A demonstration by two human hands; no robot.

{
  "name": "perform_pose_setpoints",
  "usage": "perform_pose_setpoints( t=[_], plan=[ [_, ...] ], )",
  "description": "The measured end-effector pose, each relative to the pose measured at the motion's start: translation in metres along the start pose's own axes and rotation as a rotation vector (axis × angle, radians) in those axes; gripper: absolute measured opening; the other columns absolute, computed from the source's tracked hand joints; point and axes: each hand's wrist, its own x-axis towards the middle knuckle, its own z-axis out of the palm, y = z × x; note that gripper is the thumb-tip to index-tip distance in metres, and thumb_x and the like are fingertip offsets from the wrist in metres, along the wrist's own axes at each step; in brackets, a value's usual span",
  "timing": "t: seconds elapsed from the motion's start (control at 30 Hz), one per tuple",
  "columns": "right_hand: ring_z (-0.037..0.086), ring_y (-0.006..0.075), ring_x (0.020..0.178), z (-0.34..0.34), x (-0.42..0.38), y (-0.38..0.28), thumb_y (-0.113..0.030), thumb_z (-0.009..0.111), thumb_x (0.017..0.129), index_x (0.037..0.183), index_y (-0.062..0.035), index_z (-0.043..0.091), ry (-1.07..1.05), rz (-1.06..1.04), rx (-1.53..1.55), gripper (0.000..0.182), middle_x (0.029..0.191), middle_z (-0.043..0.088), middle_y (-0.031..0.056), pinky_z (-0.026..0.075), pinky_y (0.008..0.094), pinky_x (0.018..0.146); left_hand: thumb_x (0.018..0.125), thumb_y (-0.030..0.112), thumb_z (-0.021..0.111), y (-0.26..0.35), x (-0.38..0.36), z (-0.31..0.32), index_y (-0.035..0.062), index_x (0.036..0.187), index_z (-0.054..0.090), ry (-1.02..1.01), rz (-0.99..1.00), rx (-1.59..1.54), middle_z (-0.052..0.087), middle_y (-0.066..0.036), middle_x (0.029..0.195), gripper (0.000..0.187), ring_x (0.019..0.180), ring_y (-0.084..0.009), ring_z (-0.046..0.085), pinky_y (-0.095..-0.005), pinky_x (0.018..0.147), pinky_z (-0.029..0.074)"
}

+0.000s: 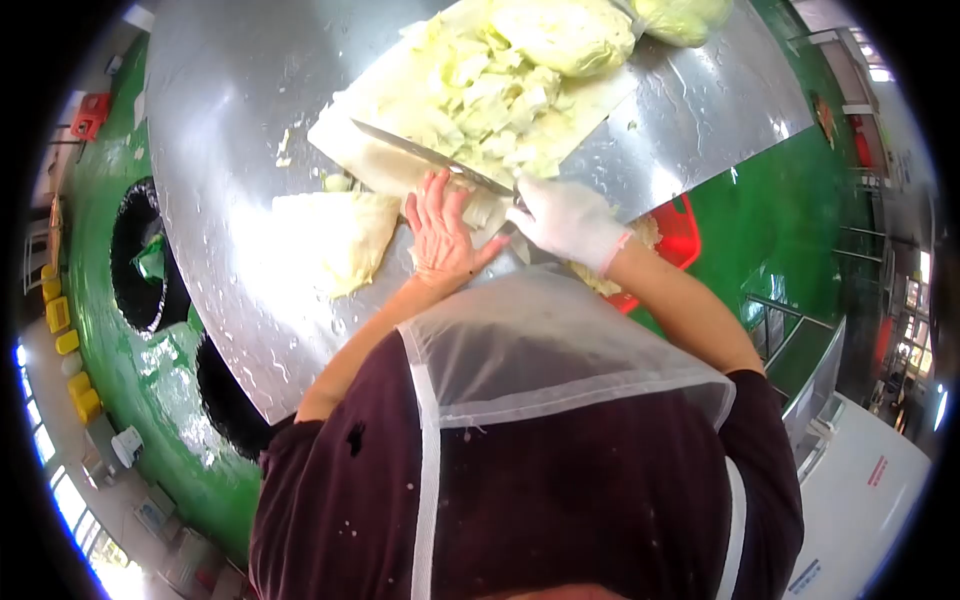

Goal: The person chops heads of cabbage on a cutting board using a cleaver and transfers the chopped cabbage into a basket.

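Note:
My right hand (570, 222), in a white glove, grips a kitchen knife (412, 148) whose long blade points to the upper left across the near part of a white cutting board (333, 132). Just below the blade my bare left hand (442, 232) lies with its fingers stretched out at the board's near edge, beside some pale cabbage pieces (485, 212). Beyond the knife is a heap of chopped cabbage (485, 105). A large cabbage (565, 38) rests against that heap. To the left of my left hand, a big cut piece of cabbage (340, 235) sits on the metal table.
The wet steel table (240, 90) has a corner at the right. Another cabbage (685, 18) lies at the far side. A red basket (682, 232) with cabbage scraps stands below the near edge. Black-lined bins (125, 265) stand on the green floor at left.

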Motion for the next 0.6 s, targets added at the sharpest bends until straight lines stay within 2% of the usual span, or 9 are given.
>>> perform_pose_setpoints(
  t=[0.03,0.07,0.17,0.2,0.3,0.33,0.43,0.5,0.6],
  plan=[
    [0.064,0.0392,0.074,0.002,-0.002,0.005,-0.039,0.055,0.092,0.095,-0.0053,0.055,0.058,0.008,0.034,0.034,0.078,0.065,0.0178,0.049,0.0482,0.065,0.072,0.046,0.076,0.003,0.011,0.001,0.001,0.125,0.044,-0.068,0.005,0.098,0.026,-0.024,0.148,0.077,0.138,-0.0441,0.023,-0.0605,0.107,0.024],
    [0.064,0.0389,0.071,0.001,-0.006,0.009,-0.041,0.057,0.092,0.094,-0.0056,0.055,0.104,0.018,0.071,0.036,0.075,0.064,0.0172,0.049,0.0474,0.064,0.07,0.053,0.076,0.001,0.015,0.004,0.0006,0.134,0.039,-0.19,-0.051,0.126,0.014,-0.023,0.155,0.09,0.145,-0.0437,0.01,-0.066,0.108,0.018],
    [0.065,0.0379,0.073,-0.032,-0.029,0.022,-0.044,0.058,0.091,0.094,-0.0051,0.057,0.184,0.172,0.015,0.039,0.077,0.065,0.0176,0.049,0.0463,0.065,0.069,0.058,0.075,-0.01,0.035,0.014,0.0006,0.142,0.033,-0.231,-0.061,0.21,0.014,-0.024,0.155,0.102,0.145,-0.0428,0.01,-0.0681,0.108,0.016],
    [0.065,0.0373,0.074,-0.039,-0.036,0.033,-0.044,0.058,0.091,0.094,-0.0052,0.057,0.22,0.22,-0.012,0.039,0.078,0.065,0.0178,0.049,0.0461,0.066,0.072,0.063,0.071,-0.019,0.048,0.016,0.0003,0.144,0.029,-0.266,-0.076,0.185,0.012,-0.024,0.155,0.105,0.145,-0.0425,0.009,-0.0691,0.108,0.015],
    [0.063,0.0388,0.078,-0.048,-0.064,0.078,-0.039,0.054,0.091,0.095,-0.0078,0.055,0.319,0.321,-0.101,0.032,0.084,0.065,0.0166,0.048,0.0495,0.068,0.076,0.064,0.066,-0.029,0.092,0.016,-0.0001,0.143,0.03,-0.094,-0.158,0.037,0.011,-0.024,0.156,0.1,0.145,-0.042,0.01,-0.0675,0.109,0.015],
    [0.063,0.0383,0.078,-0.05,-0.074,0.087,-0.038,0.055,0.091,0.095,-0.008,0.055,0.301,0.377,-0.122,0.031,0.084,0.065,0.0163,0.048,0.0493,0.069,0.085,0.058,0.061,-0.028,0.11,0.007,0.0018,0.144,0.03,-0.042,-0.145,0.079,0.015,-0.022,0.156,0.087,0.145,-0.0402,0.014,-0.0623,0.111,0.019],
    [0.064,0.0372,0.081,-0.051,-0.093,0.108,-0.036,0.056,0.09,0.097,-0.0085,0.056,0.229,0.494,-0.197,0.029,0.086,0.066,0.0157,0.049,0.0482,0.07,0.09,0.052,0.057,-0.057,0.17,0.006,0.006,0.143,0.034,0.124,-0.101,-0.028,0.023,-0.019,0.154,0.073,0.144,-0.0385,0.019,-0.057,0.112,0.023],
    [0.065,0.037,0.084,-0.048,-0.092,0.122,-0.036,0.055,0.091,0.099,-0.0085,0.057,0.188,0.502,-0.264,0.029,0.087,0.068,0.0156,0.049,0.0472,0.071,0.094,0.044,0.053,-0.099,0.208,0.023,0.0113,0.142,0.038,0.176,-0.118,-0.1,0.028,-0.016,0.153,0.06,0.143,-0.038,0.022,-0.0529,0.112,0.025],
    [0.065,0.0377,0.085,-0.049,-0.068,0.133,-0.035,0.053,0.09,0.101,-0.0096,0.056,0.2,0.497,-0.273,0.028,0.089,0.067,0.0157,0.049,0.0484,0.072,0.096,0.046,0.048,-0.147,0.25,0.053,0.0156,0.141,0.043,0.095,-0.227,-0.08,0.035,-0.012,0.151,0.055,0.143,-0.0357,0.024,-0.0549,0.112,0.024]
  ],
)
